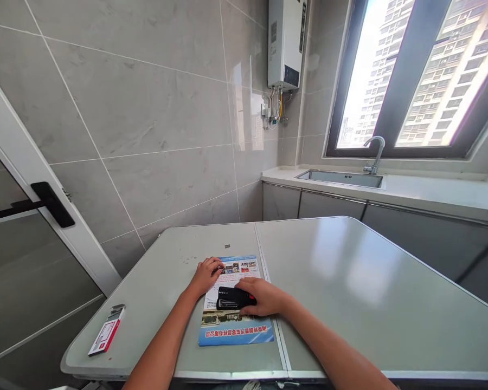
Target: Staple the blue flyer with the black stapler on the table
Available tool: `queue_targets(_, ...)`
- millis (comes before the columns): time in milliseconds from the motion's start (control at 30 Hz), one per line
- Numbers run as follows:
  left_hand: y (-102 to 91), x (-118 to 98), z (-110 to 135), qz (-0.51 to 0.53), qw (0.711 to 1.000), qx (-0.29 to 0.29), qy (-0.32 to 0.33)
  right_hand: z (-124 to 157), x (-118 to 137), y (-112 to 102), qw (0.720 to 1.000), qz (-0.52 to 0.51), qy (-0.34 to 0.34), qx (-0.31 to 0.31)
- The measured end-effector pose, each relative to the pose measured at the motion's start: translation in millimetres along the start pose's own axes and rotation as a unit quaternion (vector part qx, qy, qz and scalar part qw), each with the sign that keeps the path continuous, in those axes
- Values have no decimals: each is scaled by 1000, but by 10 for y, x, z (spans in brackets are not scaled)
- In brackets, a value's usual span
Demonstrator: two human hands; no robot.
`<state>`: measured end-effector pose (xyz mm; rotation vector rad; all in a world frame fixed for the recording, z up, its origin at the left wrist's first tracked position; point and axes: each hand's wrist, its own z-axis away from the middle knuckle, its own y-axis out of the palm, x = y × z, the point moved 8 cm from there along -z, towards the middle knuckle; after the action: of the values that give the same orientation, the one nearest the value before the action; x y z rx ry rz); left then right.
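A printed leaflet (238,335), blue and white with photos, lies flat on the table (329,325), its print facing away from me. My left hand (206,275) is closed at the leaflet's upper left edge, fingers bent together over the paper. Black with a red spot, a stapler (230,297) rests across the middle of the leaflet, its front end pointing left. My right hand (264,297) is wrapped around the stapler's right end, thumb on the near side. Beyond the leaflet is a small grey strip that looks like staples (227,246).
A red and white package (106,333) lies near the table's left edge. Small dark bits (190,260) are scattered left of the leaflet. A glass door with a black handle (51,203) stands at left. Behind are a sink (341,177), a faucet (376,154) and a water heater (285,46).
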<state>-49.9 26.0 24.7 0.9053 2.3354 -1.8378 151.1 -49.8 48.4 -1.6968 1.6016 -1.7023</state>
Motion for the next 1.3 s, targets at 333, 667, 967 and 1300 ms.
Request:
queue_targets(333,73,11,-13,6,999,29,21,1,-226,-211,990,3,75,-123)
queue_targets(667,106,-18,-25,-13,999,44,28,-72,-144,-52,996,13,41,-75)
queue_targets(967,29,6,-27,53,998,18,28,170,-636,-602,943,-72,150,-287)
queue_targets(1300,-171,-361,127,389,917,84,29,84,-293,-336,990,-97,51,-91)
